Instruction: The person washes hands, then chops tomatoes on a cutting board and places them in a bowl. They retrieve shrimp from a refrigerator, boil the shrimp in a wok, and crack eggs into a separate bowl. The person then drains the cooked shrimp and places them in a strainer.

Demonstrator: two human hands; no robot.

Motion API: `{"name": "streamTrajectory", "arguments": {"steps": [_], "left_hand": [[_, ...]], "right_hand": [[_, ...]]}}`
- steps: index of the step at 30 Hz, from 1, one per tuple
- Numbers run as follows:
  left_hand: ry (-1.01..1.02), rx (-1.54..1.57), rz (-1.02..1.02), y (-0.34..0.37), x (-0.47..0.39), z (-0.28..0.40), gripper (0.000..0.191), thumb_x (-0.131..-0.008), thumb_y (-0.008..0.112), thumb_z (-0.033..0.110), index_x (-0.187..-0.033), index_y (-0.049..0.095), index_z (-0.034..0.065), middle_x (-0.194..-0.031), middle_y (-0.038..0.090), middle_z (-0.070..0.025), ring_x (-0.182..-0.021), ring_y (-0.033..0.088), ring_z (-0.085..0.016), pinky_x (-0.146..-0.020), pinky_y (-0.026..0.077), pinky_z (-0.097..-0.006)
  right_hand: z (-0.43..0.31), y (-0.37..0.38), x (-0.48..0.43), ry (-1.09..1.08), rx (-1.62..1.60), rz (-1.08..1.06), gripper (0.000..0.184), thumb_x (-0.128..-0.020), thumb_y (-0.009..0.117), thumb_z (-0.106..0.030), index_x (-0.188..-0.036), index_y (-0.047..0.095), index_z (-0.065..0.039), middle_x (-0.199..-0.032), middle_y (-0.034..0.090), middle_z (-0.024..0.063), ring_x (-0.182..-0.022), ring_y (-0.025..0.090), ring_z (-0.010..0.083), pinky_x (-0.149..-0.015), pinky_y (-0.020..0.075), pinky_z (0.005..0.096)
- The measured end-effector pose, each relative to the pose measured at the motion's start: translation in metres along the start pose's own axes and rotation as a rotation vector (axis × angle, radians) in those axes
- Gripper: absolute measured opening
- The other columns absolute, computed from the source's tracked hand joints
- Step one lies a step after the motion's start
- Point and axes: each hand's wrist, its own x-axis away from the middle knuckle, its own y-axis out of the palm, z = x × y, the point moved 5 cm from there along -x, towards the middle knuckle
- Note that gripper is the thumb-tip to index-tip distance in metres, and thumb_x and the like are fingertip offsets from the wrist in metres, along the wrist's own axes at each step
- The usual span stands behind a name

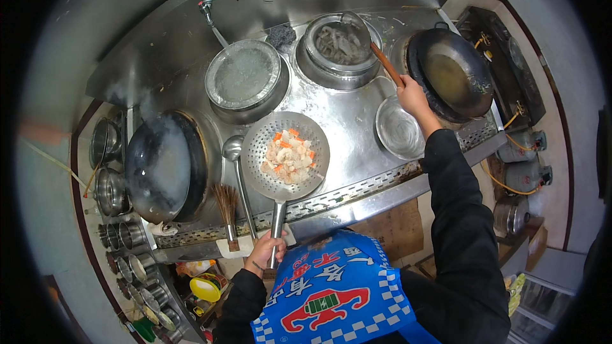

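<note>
My left hand (268,251) grips the metal handle of a perforated strainer (253,167), which holds pale chopped pieces and orange bits (287,156). Closed around a wooden handle, my right hand (412,98) holds a round mesh skimmer (361,26) over a metal pot (311,52) at the back. Greyish strips (337,44) show in that pot, partly behind the skimmer. Left of the strainer lie a metal ladle (234,149) and a bristle wok brush (225,203). A shallow metal bowl (400,129) sits on the steel surface below my right forearm.
A smoking wok (160,167) stands at left and a second wok (454,74), with liquid in it, at right. A pot (246,76) of cloudy liquid sits under a faucet (206,7). Seasoning containers (138,267) line the lower left; gas cylinders (519,177) stand at far right.
</note>
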Motion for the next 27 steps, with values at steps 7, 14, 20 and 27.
{"name": "streamTrajectory", "arguments": {"steps": [7, 14, 20, 27], "left_hand": [[0.059, -0.174, 0.168, 0.003, -0.002, 0.001, 0.029, -0.09, 0.058, 0.008, -0.119, 0.052, 0.0048, -0.073, 0.056, -0.0036, -0.05, 0.055, -0.011, -0.045, 0.049, -0.0257], [0.164, -0.208, 0.244, -0.014, -0.004, -0.004, 0.025, -0.095, 0.056, 0.015, -0.118, 0.053, 0.0051, -0.086, 0.062, -0.0061, -0.065, 0.062, -0.015, -0.057, 0.053, -0.0293], [0.262, -0.337, 0.511, -0.038, 0.004, 0.012, 0.029, -0.098, 0.054, 0.025, -0.121, 0.057, 0.0072, -0.102, 0.062, -0.0044, -0.083, 0.061, -0.013, -0.066, 0.052, -0.027], [0.338, -0.205, 0.493, -0.055, 0.015, 0.019, 0.032, -0.099, 0.054, 0.026, -0.122, 0.054, 0.0047, -0.107, 0.059, -0.0071, -0.081, 0.061, -0.013, -0.062, 0.055, -0.0266]], "right_hand": [[0.009, 0.058, 0.008, 0.485, -0.979, -0.553, 0.02, -0.095, 0.049, -0.015, -0.114, 0.054, -0.016, -0.062, 0.049, 0.0001, -0.038, 0.038, 0.0069, -0.031, 0.0258, 0.0255], [0.013, 0.076, 0.018, 0.613, -1.31, -0.838, 0.007, -0.101, 0.043, -0.019, -0.106, 0.047, -0.017, -0.061, 0.045, -0.0024, -0.039, 0.035, 0.0034, -0.03, 0.0242, 0.0192], [0.036, 0.086, 0.033, 0.592, -1.4, -0.597, 0.017, -0.101, 0.045, -0.018, -0.118, 0.044, -0.021, -0.062, 0.047, -0.0011, -0.041, 0.036, 0.0046, -0.032, 0.0265, 0.0204], [0.056, 0.074, 0.056, 0.55, -1.394, -0.56, 0.03, -0.101, 0.047, -0.017, -0.129, 0.041, -0.022, -0.065, 0.049, 0.0004, -0.042, 0.037, 0.0058, -0.033, 0.028, 0.0209]]}}
